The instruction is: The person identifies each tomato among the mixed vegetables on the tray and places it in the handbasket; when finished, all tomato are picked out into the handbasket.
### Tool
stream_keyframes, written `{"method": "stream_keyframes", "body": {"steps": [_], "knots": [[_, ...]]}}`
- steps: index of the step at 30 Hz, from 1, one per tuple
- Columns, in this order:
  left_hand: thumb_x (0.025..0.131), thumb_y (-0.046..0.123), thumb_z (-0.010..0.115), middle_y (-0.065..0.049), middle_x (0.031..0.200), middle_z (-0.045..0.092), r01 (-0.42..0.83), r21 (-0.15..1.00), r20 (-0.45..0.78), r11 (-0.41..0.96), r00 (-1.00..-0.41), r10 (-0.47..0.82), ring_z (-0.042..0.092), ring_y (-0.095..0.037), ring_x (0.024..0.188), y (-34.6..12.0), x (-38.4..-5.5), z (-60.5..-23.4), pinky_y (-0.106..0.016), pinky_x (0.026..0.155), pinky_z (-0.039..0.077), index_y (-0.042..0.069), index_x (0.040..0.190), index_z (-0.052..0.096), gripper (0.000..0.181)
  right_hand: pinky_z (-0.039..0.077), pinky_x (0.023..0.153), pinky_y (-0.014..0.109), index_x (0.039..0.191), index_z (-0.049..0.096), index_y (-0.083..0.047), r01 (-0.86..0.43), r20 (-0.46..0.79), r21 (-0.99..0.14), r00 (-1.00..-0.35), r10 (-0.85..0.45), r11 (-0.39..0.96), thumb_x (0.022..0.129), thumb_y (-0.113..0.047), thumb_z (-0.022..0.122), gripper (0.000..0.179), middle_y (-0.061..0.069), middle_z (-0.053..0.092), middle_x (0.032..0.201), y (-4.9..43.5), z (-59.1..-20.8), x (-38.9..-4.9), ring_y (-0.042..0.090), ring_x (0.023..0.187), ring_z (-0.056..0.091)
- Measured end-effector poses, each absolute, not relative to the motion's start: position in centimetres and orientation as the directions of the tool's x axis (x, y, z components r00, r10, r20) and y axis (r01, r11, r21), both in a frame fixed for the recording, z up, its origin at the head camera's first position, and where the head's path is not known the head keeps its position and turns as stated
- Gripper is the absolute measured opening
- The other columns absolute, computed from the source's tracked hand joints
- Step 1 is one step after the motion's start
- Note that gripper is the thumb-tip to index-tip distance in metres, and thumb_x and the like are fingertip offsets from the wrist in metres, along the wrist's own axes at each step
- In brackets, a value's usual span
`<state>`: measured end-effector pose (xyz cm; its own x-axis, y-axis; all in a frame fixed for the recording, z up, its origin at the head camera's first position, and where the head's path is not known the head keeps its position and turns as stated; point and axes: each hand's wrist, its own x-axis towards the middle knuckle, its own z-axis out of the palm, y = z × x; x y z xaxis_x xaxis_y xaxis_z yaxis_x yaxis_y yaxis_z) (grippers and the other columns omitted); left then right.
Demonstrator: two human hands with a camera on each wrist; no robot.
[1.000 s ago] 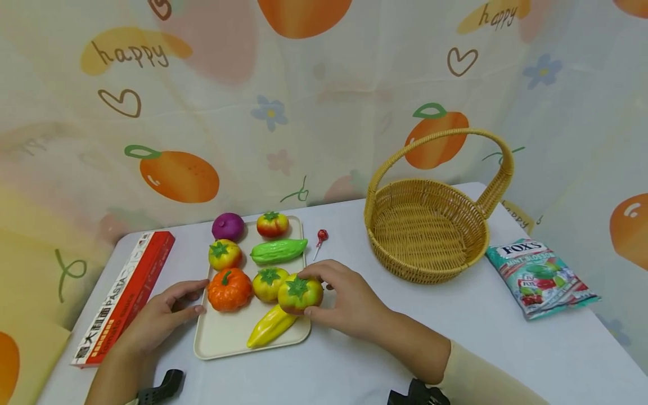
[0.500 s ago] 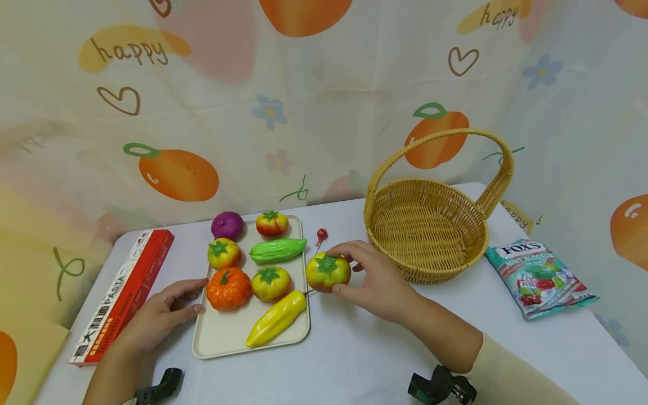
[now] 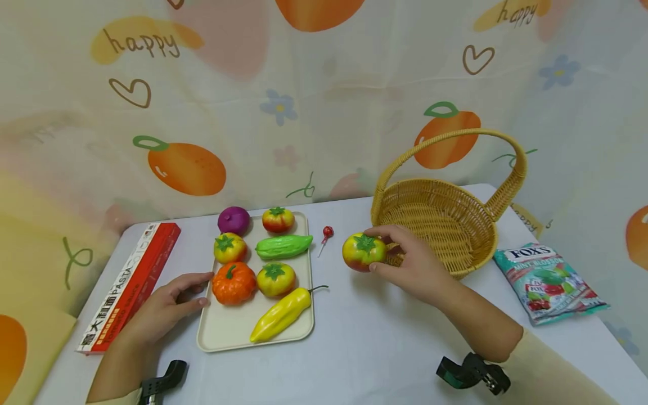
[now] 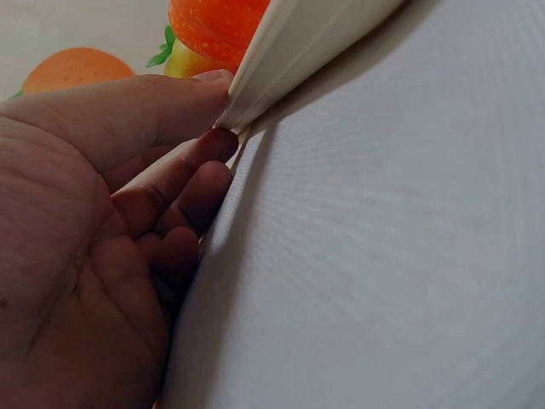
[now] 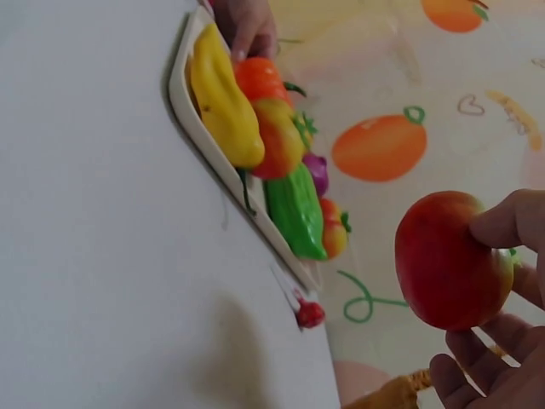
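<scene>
My right hand (image 3: 412,261) grips a yellow-green and red toy tomato (image 3: 364,251) by its side, thumb and fingertips round it, above the table by the basket. The right wrist view shows the tomato's red underside (image 5: 444,261). My left hand (image 3: 169,304) holds the left edge of a cream tray (image 3: 223,340); the left wrist view has thumb and fingertips right at its rim (image 4: 255,72). On the tray are an orange pumpkin (image 3: 234,283), a yellow pepper (image 3: 281,316), a green bitter-gourd-like vegetable (image 3: 283,246) and several similar tomatoes (image 3: 275,279). A purple onion (image 3: 234,220) sits at its back-left corner.
A wicker basket (image 3: 435,194) with a tall handle stands at the back right. Beside it lies a candy bag (image 3: 549,284). A red lollipop (image 3: 328,232) lies right of the tray, and a red and white pasta box (image 3: 131,287) at the left.
My right hand has carried the toy tomato from over the tray rightward and back to beside the basket, uncovering the yellow pepper. My left hand keeps its place at the tray's edge.
</scene>
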<state>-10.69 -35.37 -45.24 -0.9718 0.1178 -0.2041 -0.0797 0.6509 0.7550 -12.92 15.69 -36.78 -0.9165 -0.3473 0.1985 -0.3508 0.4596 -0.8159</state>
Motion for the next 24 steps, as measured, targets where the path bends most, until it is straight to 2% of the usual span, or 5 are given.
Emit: {"method": "stream_keyframes", "body": {"steps": [10, 18, 22, 24], "knots": [[0.095, 0.034, 0.083, -0.011, 0.150, 0.061, -0.086, 0.761, -0.209, 0.643, -0.971, 0.117, 0.055, -0.028, 0.128, -35.3, -10.8, -45.1, -0.017, 0.091, 0.051, 0.016, 0.151, 0.062, 0.062, 0.053, 0.100, 0.051, 0.139, 0.064, -0.013, -0.284, 0.131, -0.829, -0.936, -0.327, 0.481, 0.090, -0.007, 0.083, 0.053, 0.005, 0.064, 0.134, 18.4, -36.5, -14.5, 0.027, 0.117, 0.059], [0.095, 0.035, 0.082, -0.011, 0.149, 0.061, -0.082, 0.765, -0.207, 0.639, -0.970, 0.124, 0.056, -0.031, 0.131, -35.5, -10.7, -45.1, -0.015, 0.091, 0.050, 0.017, 0.151, 0.062, 0.062, 0.053, 0.104, 0.056, 0.143, 0.062, -0.011, -0.296, 0.092, -0.804, -0.919, -0.383, 0.515, 0.094, -0.011, 0.080, 0.052, 0.010, 0.061, 0.140, 20.4, -35.6, -16.0, 0.033, 0.122, 0.059], [0.095, 0.035, 0.082, -0.010, 0.150, 0.061, -0.086, 0.764, -0.211, 0.640, -0.970, 0.122, 0.055, -0.031, 0.132, -35.5, -10.8, -45.1, -0.015, 0.092, 0.049, 0.018, 0.150, 0.062, 0.061, 0.053, 0.104, 0.053, 0.146, 0.062, -0.013, -0.280, 0.055, -0.802, -0.914, -0.401, 0.528, 0.096, -0.014, 0.080, 0.053, 0.010, 0.061, 0.143, 21.5, -35.4, -16.9, 0.033, 0.126, 0.057], [0.095, 0.035, 0.083, -0.010, 0.151, 0.060, -0.093, 0.764, -0.219, 0.639, -0.968, 0.120, 0.054, -0.032, 0.133, -35.4, -10.8, -45.1, -0.014, 0.092, 0.048, 0.018, 0.150, 0.063, 0.061, 0.054, 0.103, 0.046, 0.148, 0.061, -0.016, -0.257, 0.023, -0.803, -0.915, -0.403, 0.537, 0.098, -0.016, 0.078, 0.053, 0.008, 0.061, 0.143, 22.1, -35.4, -17.4, 0.032, 0.127, 0.057]]}}
